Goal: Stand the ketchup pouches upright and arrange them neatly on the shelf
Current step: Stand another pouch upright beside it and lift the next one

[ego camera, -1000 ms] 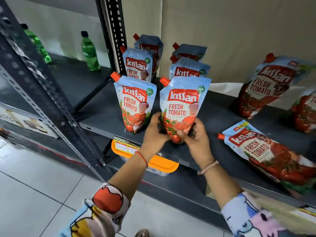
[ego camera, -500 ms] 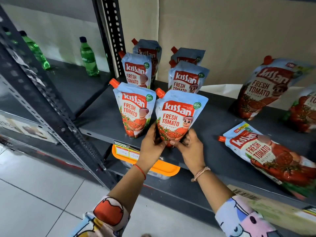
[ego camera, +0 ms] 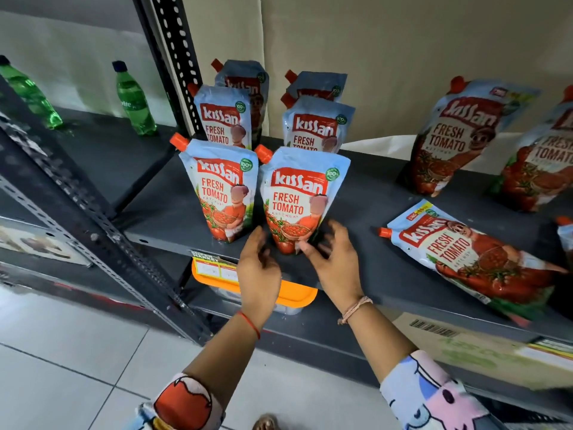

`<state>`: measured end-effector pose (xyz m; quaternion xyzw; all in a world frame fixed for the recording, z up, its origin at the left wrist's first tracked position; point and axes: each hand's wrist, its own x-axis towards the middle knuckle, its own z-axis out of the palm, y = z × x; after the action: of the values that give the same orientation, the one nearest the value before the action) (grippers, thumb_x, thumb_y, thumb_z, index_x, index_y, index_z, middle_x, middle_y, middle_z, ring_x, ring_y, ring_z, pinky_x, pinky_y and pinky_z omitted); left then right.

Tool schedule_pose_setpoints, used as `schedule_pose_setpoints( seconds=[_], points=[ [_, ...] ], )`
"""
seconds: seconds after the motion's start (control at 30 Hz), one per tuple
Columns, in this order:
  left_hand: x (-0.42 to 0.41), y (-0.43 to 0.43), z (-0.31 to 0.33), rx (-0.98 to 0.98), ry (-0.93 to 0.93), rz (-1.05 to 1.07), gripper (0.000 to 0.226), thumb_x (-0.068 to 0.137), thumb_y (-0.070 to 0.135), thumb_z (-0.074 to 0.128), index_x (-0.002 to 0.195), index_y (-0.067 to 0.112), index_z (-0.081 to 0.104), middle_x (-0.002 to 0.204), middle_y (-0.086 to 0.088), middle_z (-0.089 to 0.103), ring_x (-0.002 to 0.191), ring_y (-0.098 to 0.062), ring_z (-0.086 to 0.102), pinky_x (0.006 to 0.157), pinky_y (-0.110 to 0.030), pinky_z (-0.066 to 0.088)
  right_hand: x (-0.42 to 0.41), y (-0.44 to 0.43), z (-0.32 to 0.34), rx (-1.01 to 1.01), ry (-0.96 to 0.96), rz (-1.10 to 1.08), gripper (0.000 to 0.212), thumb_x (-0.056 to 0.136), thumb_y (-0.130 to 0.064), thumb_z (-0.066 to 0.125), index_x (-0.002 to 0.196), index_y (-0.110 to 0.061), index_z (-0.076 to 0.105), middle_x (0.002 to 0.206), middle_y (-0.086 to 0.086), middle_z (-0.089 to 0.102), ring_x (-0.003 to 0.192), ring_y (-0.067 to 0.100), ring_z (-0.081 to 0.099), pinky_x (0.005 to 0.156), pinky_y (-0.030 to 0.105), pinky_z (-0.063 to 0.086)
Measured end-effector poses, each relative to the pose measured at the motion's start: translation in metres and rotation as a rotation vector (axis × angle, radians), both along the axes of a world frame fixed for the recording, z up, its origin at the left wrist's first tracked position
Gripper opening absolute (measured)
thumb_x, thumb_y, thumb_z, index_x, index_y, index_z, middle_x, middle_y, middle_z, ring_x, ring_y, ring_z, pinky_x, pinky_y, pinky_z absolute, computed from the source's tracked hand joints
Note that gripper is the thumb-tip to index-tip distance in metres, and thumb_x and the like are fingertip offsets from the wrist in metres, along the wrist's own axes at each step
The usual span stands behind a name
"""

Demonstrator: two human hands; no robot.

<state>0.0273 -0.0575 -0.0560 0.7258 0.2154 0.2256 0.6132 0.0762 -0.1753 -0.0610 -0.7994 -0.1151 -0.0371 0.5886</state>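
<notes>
Several blue-and-red ketchup pouches stand upright in two columns on the dark grey shelf point(ego camera: 366, 193). The front right pouch point(ego camera: 299, 197) stands on its own beside the front left pouch point(ego camera: 221, 190). My left hand point(ego camera: 257, 268) and my right hand point(ego camera: 333, 262) hover just below its base, fingers spread, holding nothing. One pouch point(ego camera: 471, 252) lies flat on the shelf to the right. Two more pouches point(ego camera: 455, 138) lean against the back wall at the right.
A black perforated upright point(ego camera: 173, 66) divides the shelves. Two green bottles point(ego camera: 133, 100) stand on the left shelf. An orange-lidded container point(ego camera: 294, 294) sits on the shelf below, with a cardboard box point(ego camera: 483, 352) to its right. Tiled floor lies beneath.
Both hands have let go of the front right pouch and pulled back a little. The pouch has been set down and now stands upright next to the front left one.
</notes>
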Motion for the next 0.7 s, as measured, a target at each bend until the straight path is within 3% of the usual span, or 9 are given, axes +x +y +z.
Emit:
schedule_pose_setpoints(
  seconds=[0.1, 0.17, 0.23, 0.33, 0.4, 0.47, 0.53, 0.6, 0.7],
  points=[
    [-0.019, -0.033, 0.002, 0.201, -0.054, 0.117, 0.048, 0.074, -0.014, 0.045, 0.119, 0.002, 0.050, 0.115, -0.012, 0.057, 0.108, -0.024, 0.053, 0.090, -0.031, 0.044, -0.011, -0.026, 0.005, -0.169, -0.119, -0.003, 0.061, 0.079, -0.035, 0.064, 0.129, -0.012, 0.039, 0.147, 0.012, 0.032, 0.135, 0.020, 0.032, 0.102, 0.019, 0.033],
    [-0.023, -0.062, 0.006, 0.253, -0.092, 0.095, 0.047, 0.072, -0.014, 0.048, 0.116, 0.004, 0.051, 0.105, -0.005, 0.050, 0.101, -0.025, 0.051, 0.083, -0.032, 0.045, -0.015, -0.054, 0.011, -0.265, -0.203, 0.003, 0.057, 0.082, -0.034, 0.061, 0.129, -0.010, 0.041, 0.150, 0.013, 0.025, 0.138, 0.021, 0.025, 0.102, 0.009, 0.022],
    [-0.019, -0.091, 0.011, 0.268, -0.084, 0.069, 0.045, 0.073, -0.012, 0.049, 0.114, 0.004, 0.051, 0.101, -0.003, 0.047, 0.094, -0.024, 0.051, 0.081, -0.027, 0.043, -0.017, -0.085, 0.024, -0.337, -0.274, 0.008, 0.053, 0.083, -0.034, 0.060, 0.127, -0.009, 0.043, 0.150, 0.014, 0.026, 0.137, 0.022, 0.027, 0.105, 0.012, 0.020],
    [-0.010, -0.150, 0.022, 0.148, -0.044, -0.083, 0.035, 0.076, -0.008, 0.052, 0.110, 0.003, 0.054, 0.097, -0.009, 0.055, 0.084, -0.021, 0.055, 0.076, -0.020, 0.043, -0.006, -0.147, 0.049, -0.427, -0.407, -0.055, 0.043, 0.084, -0.032, 0.060, 0.118, -0.007, 0.051, 0.143, 0.018, 0.038, 0.130, 0.027, 0.039, 0.106, 0.028, 0.030],
    [-0.004, -0.187, 0.028, -0.113, 0.091, -0.242, 0.032, 0.080, 0.000, 0.058, 0.111, 0.000, 0.050, 0.086, -0.009, 0.060, 0.080, -0.023, 0.057, 0.078, -0.030, 0.047, 0.014, -0.186, 0.062, -0.561, -0.425, -0.121, 0.038, 0.083, -0.030, 0.060, 0.111, -0.005, 0.055, 0.133, 0.021, 0.048, 0.122, 0.033, 0.046, 0.104, 0.037, 0.035],
    [0.004, -0.219, 0.038, -0.501, 0.272, -0.349, 0.032, 0.083, 0.013, 0.061, 0.109, 0.002, 0.046, 0.081, -0.010, 0.058, 0.076, -0.026, 0.057, 0.071, -0.032, 0.052, 0.038, -0.222, 0.075, -0.744, -0.252, -0.135, 0.038, 0.083, -0.032, 0.058, 0.109, -0.003, 0.056, 0.122, 0.021, 0.056, 0.115, 0.036, 0.049, 0.097, 0.041, 0.038],
    [0.013, -0.239, 0.047, -0.748, 0.389, -0.430, 0.025, 0.085, 0.024, 0.059, 0.100, 0.007, 0.048, 0.086, -0.017, 0.055, 0.085, -0.032, 0.058, 0.068, -0.030, 0.053, 0.065, -0.244, 0.088, -0.901, 0.051, -0.065, 0.043, 0.085, -0.037, 0.055, 0.107, -0.001, 0.056, 0.117, 0.024, 0.059, 0.110, 0.037, 0.051, 0.089, 0.038, 0.040],
    [0.022, -0.249, 0.051, -0.826, 0.435, -0.479, 0.028, 0.084, 0.029, 0.058, 0.103, 0.011, 0.048, 0.097, -0.022, 0.055, 0.098, -0.038, 0.057, 0.072, -0.034, 0.054, 0.087, -0.255, 0.099, -1.066, 0.248, 0.050, 0.049, 0.085, -0.042, 0.053, 0.106, 0.003, 0.058, 0.119, 0.026, 0.058, 0.102, 0.036, 0.055, 0.073, 0.033, 0.042],
    [0.032, -0.259, 0.050, -0.869, 0.461, -0.448, 0.046, 0.081, 0.031, 0.063, 0.116, 0.010, 0.042, 0.111, -0.028, 0.053, 0.096, -0.040, 0.058, 0.074, -0.041, 0.053, 0.102, -0.274, 0.102, -0.934, 0.473, 0.173, 0.048, 0.086, -0.041, 0.055, 0.106, 0.003, 0.061, 0.118, 0.019, 0.062, 0.099, 0.031, 0.060, 0.067, 0.028, 0.045]
  ],
)
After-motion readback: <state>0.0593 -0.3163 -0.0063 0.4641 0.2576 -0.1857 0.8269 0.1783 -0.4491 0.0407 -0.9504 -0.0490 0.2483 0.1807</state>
